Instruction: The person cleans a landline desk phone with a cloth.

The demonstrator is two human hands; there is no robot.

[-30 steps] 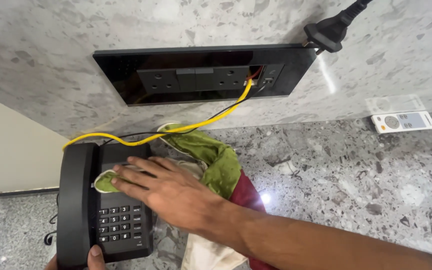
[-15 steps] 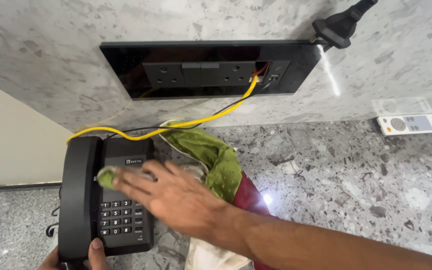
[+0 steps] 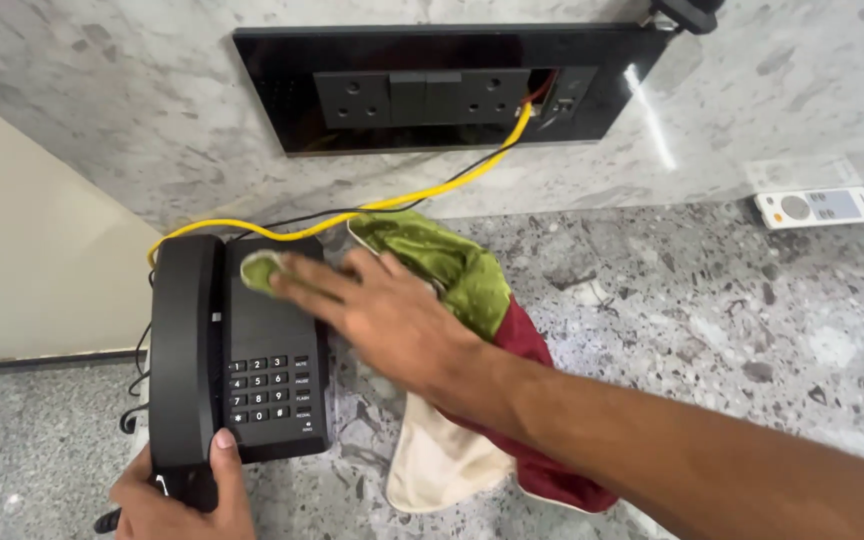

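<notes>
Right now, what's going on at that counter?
A person is wiping a black desk phone on a speckled stone counter. The right hand presses a green cloth against the phone's upper face, above the keypad. The left hand grips the phone's near end. A white remote lies by the wall.

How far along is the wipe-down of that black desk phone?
In hand: the right hand presses a green cloth on the top of the black desk phone, above its keypad. The left hand steadies the phone's lower end. What is already wiped cannot be told. Keypad and handset are not under the cloth.
</notes>
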